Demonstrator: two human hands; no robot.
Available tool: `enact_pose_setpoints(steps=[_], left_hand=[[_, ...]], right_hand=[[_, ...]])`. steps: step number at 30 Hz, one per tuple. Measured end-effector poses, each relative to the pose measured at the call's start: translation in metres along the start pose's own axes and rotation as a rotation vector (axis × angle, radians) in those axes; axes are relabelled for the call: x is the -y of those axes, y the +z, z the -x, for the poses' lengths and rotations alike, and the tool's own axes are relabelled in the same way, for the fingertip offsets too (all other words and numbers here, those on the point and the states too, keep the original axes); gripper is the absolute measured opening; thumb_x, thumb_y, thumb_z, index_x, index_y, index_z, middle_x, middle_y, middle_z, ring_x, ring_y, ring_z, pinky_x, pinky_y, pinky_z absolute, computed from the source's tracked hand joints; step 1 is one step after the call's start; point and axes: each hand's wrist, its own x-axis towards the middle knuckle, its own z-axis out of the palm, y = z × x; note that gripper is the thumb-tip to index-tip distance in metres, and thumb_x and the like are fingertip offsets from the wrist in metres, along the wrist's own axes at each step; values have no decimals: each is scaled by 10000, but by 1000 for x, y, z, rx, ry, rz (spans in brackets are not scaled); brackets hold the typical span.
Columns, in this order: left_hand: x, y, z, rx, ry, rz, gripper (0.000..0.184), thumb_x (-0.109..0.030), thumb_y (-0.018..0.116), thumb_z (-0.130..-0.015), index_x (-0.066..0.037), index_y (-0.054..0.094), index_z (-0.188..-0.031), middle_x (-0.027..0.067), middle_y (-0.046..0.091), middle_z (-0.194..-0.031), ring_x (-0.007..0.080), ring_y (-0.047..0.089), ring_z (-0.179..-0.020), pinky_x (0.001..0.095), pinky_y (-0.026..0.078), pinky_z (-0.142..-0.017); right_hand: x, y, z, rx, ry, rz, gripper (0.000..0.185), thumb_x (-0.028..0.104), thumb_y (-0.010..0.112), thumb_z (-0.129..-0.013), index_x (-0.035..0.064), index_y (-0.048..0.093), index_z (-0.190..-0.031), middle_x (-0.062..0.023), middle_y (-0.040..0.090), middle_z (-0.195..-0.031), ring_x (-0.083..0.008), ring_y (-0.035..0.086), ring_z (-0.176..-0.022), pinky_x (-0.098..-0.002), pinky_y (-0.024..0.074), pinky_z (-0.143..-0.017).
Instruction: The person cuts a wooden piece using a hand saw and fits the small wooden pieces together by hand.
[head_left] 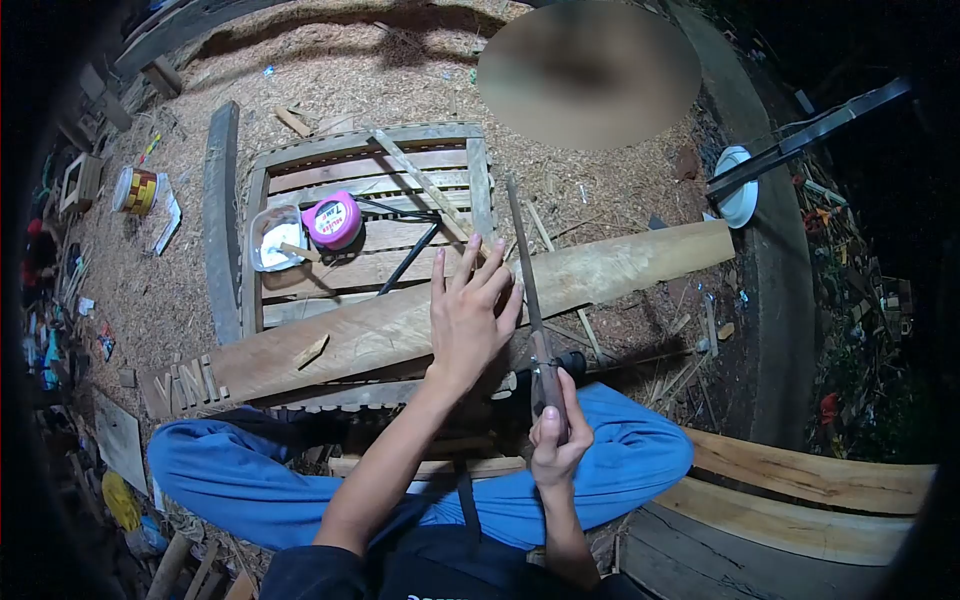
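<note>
My left hand (pixel 470 315) has its fingers spread over a long wooden plank (pixel 600 270), fingertips at the lower end of a thin wooden strip (pixel 415 180). In my right hand (pixel 560 440) is the wooden handle of a long, narrow-bladed tool (pixel 525 260); its blade points away from me, seen nearly edge-on, so I cannot tell if it is toothed. Raised letters (pixel 190 383) made of small wood pieces stand at the plank's left end. A short wood piece (pixel 311 352) lies on the plank nearby.
A slatted wooden stand (pixel 365 265) under the plank carries a pink round tub (pixel 333 220), a clear container (pixel 280 240) of white paste with a stick, and thin black pieces (pixel 410 257). Sawdust covers the ground. Boards (pixel 800 525) lie at lower right; a blurred patch hides the top.
</note>
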Motion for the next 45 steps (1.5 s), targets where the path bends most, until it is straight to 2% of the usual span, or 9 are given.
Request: enact_pose_setpoints(steps=[5,12,19,21,27,33,38,41,45], left_hand=[[1,0,-1,-22,18,-9,159,-235,723,-934,-76,717,-922,69,661,-1423,299,480,-1461,587,193,-1251],[0,0,3,-9,23,1,151,-233,726,-933,-81,718,-940,75,660,-1421,308,479,-1461,592,177,-1255],[1,1,1,-11,27,-7,166,-241,724,-930,-81,715,-972,78,655,-1427,307,477,-1463,602,154,-1259],[0,1,4,-8,23,-10,167,-244,724,-930,-82,713,-968,78,655,-1426,305,478,-1462,600,153,-1260],[1,3,0,-21,32,-13,162,-250,722,-930,-89,712,-949,72,661,-1418,298,485,-1457,587,165,-1255],[0,2,1,-22,10,-8,156,-252,716,-934,-96,711,-943,67,660,-1421,301,482,-1458,586,178,-1249],[2,5,2,-51,28,-19,168,-254,712,-937,-86,708,-929,60,666,-1415,299,494,-1447,590,170,-1251],[1,2,0,-22,16,-20,164,-254,707,-941,-89,706,-940,65,654,-1431,300,488,-1453,590,161,-1255],[0,3,1,-40,29,-33,162,-256,706,-940,-94,704,-929,63,652,-1433,296,491,-1450,595,143,-1259]], right_hand=[[5,1,1,29,47,55,484,210,574,-988,-45,604,-1398,-184,746,-1163,-163,678,-861,-329,548,-778],[5,3,-12,28,64,41,512,240,585,-980,-48,599,-1402,-107,720,-992,-119,592,-764,-304,518,-708],[-2,-1,-4,22,-44,69,493,217,575,-985,-45,595,-1402,-151,730,-1026,-121,621,-779,-304,522,-724],[2,1,-2,33,64,51,486,218,571,-988,-50,598,-1392,-177,736,-1075,-145,657,-814,-318,533,-749],[0,-6,7,42,21,78,484,210,581,-985,-52,593,-1392,-203,737,-1082,-157,668,-826,-320,537,-750],[-4,-10,8,38,-13,90,482,203,592,-975,-40,609,-1391,-179,753,-1069,-123,640,-743,-306,522,-680],[-12,-3,-6,38,-82,128,486,209,599,-978,-41,605,-1394,-191,744,-1124,-125,656,-806,-284,531,-747],[2,-5,-7,64,-35,113,498,202,609,-977,-36,592,-1414,-168,725,-1046,-111,595,-759,-290,518,-715],[-1,-17,4,108,28,95,489,193,599,-977,-35,593,-1410,-189,747,-1083,-152,694,-870,-314,546,-782]])
